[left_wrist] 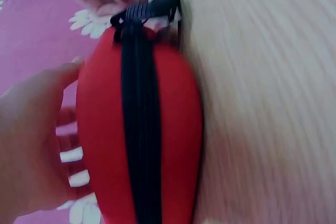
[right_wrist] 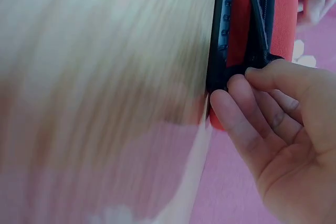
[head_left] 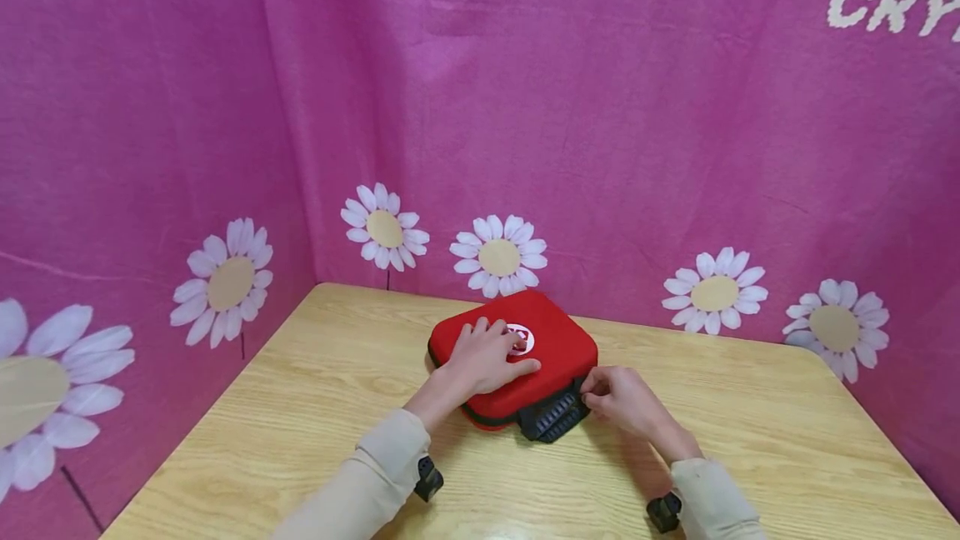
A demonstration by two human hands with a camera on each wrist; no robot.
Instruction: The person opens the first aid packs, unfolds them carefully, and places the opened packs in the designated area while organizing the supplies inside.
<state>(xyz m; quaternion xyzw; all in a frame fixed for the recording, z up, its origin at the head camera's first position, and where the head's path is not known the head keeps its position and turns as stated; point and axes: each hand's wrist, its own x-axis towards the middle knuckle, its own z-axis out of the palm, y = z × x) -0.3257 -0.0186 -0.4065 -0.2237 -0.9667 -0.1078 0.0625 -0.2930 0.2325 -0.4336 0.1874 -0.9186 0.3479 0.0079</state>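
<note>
A red zippered case [head_left: 558,330] with a round white emblem lies on the table. My left hand [head_left: 478,362] rests on its lid with the fingers spread. Along the case's side, the left wrist view shows a black zipper band [left_wrist: 142,129]. On the near side is a ridged black handle [head_left: 555,417]. At the right end of that handle, my right hand [head_left: 622,400] pinches a small black zipper pull between thumb and fingers. The fingertips mostly hide the pull. In the right wrist view, the thumb [right_wrist: 283,76] lies against the black trim.
The case stands on a light wood-grain table [head_left: 322,373], towards its back edge. Behind and to the left hangs a pink cloth [head_left: 600,107] printed with white daisies and letters. A dark wrist device [head_left: 429,480] is strapped on each forearm.
</note>
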